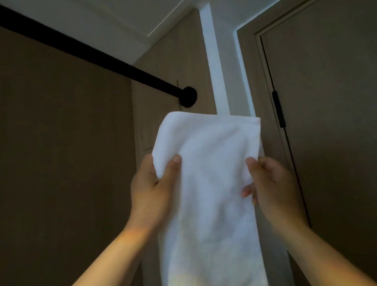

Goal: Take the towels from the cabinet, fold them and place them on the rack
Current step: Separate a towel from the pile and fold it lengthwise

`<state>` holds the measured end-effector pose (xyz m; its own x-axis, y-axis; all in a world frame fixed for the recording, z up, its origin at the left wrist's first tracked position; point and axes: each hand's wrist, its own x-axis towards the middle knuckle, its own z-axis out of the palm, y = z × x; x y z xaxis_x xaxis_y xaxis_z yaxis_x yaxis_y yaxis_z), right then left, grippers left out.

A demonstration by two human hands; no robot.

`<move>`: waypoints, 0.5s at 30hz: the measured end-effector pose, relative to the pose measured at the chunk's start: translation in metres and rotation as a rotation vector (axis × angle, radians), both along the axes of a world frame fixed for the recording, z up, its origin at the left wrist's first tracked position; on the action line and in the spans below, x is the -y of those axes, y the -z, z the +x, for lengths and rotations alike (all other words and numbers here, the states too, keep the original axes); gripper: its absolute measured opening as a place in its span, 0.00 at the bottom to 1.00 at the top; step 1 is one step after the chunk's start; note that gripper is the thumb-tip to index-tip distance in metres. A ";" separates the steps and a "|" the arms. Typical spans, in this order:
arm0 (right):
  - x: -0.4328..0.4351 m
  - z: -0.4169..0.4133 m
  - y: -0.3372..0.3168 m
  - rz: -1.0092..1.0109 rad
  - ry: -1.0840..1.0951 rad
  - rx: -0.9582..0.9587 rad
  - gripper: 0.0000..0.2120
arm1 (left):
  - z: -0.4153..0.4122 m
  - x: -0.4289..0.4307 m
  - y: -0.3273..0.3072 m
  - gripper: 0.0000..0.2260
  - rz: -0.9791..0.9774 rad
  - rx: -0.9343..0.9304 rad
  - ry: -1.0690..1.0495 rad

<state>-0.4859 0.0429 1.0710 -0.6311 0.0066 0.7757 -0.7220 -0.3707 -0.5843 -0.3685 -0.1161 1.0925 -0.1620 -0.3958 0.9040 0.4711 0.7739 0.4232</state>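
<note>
Head view: the white towel [207,164] hangs in the middle as a long folded strip, with a black rail [74,45] at 11 o'clock from it. The left hand [150,191] pinches its left edge and the right hand [272,184] pinches its right edge. The towel looks soft, light and limp, so I think both edges near the top are the best place to hold it.

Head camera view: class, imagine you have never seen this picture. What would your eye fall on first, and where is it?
A white towel fills the middle, held up and hanging to the bottom edge. The left hand pinches its left edge and the right hand grips its right edge. Next comes the black rod, running from the upper left to a round wall mount just above the towel.
</note>
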 end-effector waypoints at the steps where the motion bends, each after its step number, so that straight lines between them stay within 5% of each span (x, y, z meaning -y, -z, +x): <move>1: 0.006 -0.006 -0.006 -0.011 -0.007 -0.022 0.10 | -0.002 0.003 -0.006 0.07 -0.009 -0.007 -0.016; 15: 0.072 -0.047 -0.112 -0.342 -0.436 -0.155 0.06 | -0.004 -0.001 -0.107 0.12 -0.095 -0.163 -0.377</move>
<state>-0.5325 -0.0291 1.1832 -0.5113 0.0383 0.8585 -0.5275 -0.8027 -0.2783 -0.3722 -0.1148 1.1991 0.1266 -0.3138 0.9410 0.2026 0.9368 0.2851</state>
